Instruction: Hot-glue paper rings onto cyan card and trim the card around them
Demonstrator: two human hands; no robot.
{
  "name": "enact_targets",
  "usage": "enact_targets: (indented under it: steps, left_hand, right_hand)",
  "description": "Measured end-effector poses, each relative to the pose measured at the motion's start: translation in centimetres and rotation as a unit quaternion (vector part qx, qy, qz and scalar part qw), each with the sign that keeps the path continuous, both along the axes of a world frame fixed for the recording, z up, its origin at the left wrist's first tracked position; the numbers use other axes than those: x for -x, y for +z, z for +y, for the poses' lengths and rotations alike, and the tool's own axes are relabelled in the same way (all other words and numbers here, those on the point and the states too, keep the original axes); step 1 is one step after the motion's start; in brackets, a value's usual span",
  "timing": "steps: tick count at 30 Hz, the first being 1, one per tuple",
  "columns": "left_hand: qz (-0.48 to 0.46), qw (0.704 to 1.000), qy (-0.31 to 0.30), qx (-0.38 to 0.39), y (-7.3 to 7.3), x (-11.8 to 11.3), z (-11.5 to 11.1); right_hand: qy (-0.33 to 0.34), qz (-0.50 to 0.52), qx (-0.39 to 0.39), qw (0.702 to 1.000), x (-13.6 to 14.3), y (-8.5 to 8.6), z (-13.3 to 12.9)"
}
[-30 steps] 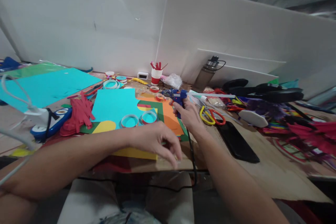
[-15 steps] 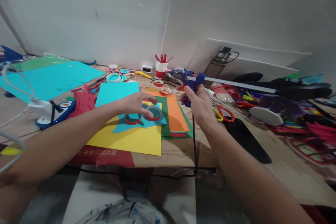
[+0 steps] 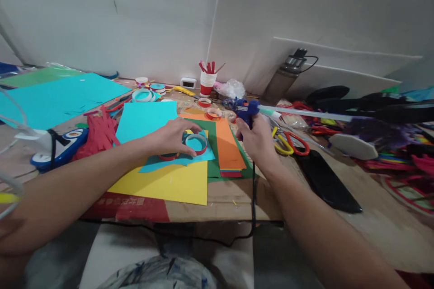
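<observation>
My right hand (image 3: 258, 142) grips a blue hot glue gun (image 3: 247, 110) with a long clear glue stick (image 3: 305, 113) out its back; its black cord (image 3: 253, 198) drops over the table edge. My left hand (image 3: 171, 136) rests on a cut cyan paper piece (image 3: 181, 158), fingers touching two red paper rings (image 3: 196, 143) with cyan inside. The cyan piece lies on a yellow sheet (image 3: 169, 183), beside stacked orange and green sheets (image 3: 228, 149).
Scissors (image 3: 290, 143) with yellow and red handles and a black phone (image 3: 325, 180) lie to the right. A red-white cup (image 3: 206, 84), more paper rings (image 3: 144, 95), a large cyan sheet (image 3: 54, 99), a water bottle (image 3: 286, 74) and a pile of pipe cleaners (image 3: 383, 144) crowd the table.
My left hand went from the table's near edge forward onto the paper rings. My right hand lifted the glue gun, then lowered it a little. The camera tilted down.
</observation>
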State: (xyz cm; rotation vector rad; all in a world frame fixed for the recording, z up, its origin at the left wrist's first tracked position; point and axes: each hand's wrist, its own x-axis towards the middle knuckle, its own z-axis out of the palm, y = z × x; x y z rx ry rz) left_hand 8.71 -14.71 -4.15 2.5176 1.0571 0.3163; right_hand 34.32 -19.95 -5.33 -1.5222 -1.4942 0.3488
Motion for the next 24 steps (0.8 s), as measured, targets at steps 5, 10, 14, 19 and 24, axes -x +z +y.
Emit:
enact_targets:
  steps: [5,10,14,19,24]
  left_hand:
    - [0.001,1.000,-0.009,-0.013,-0.1,0.0,0.1]
    - [0.006,1.000,-0.007,-0.020,-0.1,0.0,0.1]
    - [0.010,1.000,-0.005,-0.019,-0.1,-0.1,0.0]
    - [0.004,1.000,-0.010,-0.007,0.0,0.1,0.1]
    - [0.001,1.000,-0.014,-0.003,-0.3,0.1,0.4]
  right_hand:
    - [-0.069,-0.310,0.095,0.943,-1.6,-0.7,0.2]
    - [-0.096,-0.486,0.176,0.851,-1.2,-0.4,-1.1]
    - [-0.093,-0.556,0.168,0.809,-0.2,-0.6,-1.5]
    - [-0.041,-0.529,0.198,0.824,-1.1,-1.1,-1.7]
    - [-0.056,-0.372,0.151,0.914,-3.8,-0.9,-2.5]
